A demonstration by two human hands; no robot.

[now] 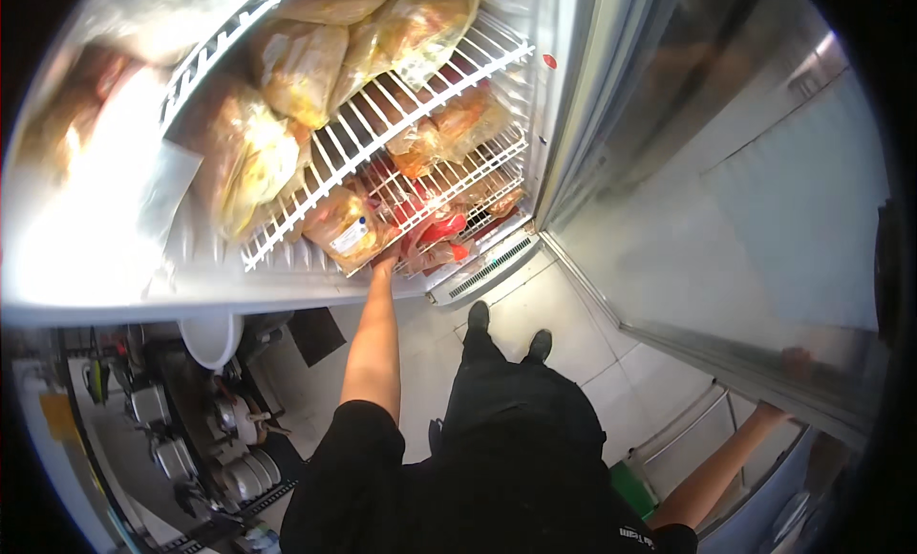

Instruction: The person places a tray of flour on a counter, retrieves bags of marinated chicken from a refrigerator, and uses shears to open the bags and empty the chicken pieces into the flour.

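1. Nearest, the right hand [776, 413] is at the edge of the glass door [707, 363], well apart from the food; its fingers are mostly hidden, so I cannot tell how tightly they close.
2. The upper shelf [457, 97], a white wire rack, carries clear bags of pale, yellowish food, among them a big bag [253, 162] at its left end.
3. The left hand [387, 258] reaches in under that shelf's level and touches the labelled bag [330, 215]. Its fingers are lost against the plastic — whether they grip or merely rest, I cannot tell.
4. The labelled bag sits at the front left of the second shelf [478, 179], ahead and to the left of the left hand, which meets it at its near right corner. The bag is squat, with no clear long axis; its white label [350, 235] slants along the shelf's front rail. The left hand is clearly the nearer one.
5. Deeper along that shelf lies an orange bag [454, 129], apart from the left hand — to its right and farther in.
6. Lower down are red packs [444, 229], then the vent [492, 265] and the tiled floor [592, 315].
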